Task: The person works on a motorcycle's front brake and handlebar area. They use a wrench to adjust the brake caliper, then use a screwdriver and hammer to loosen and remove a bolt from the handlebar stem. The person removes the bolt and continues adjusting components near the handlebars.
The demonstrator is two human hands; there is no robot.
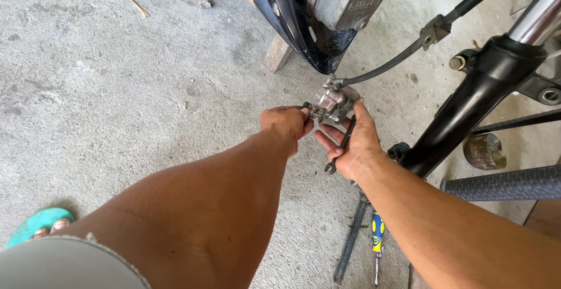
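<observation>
The caliper (334,103) is hanging off its hose (385,66) just under the dark fender (292,20), left of the black fork leg (467,113). The right hand (353,149) is cupping it from below and right, thumb up its side, while also pinching a small wrench (339,151) in the palm, long axis running down away from the caliper. The left hand (286,126) is pinching at the caliper's left edge, closing on some small part I can't make out. Both hands are touching it. A screwdriver (377,236) is lying on the concrete below.

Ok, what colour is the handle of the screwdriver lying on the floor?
The screwdriver handle is blue and yellow, seen in the head view.
</observation>
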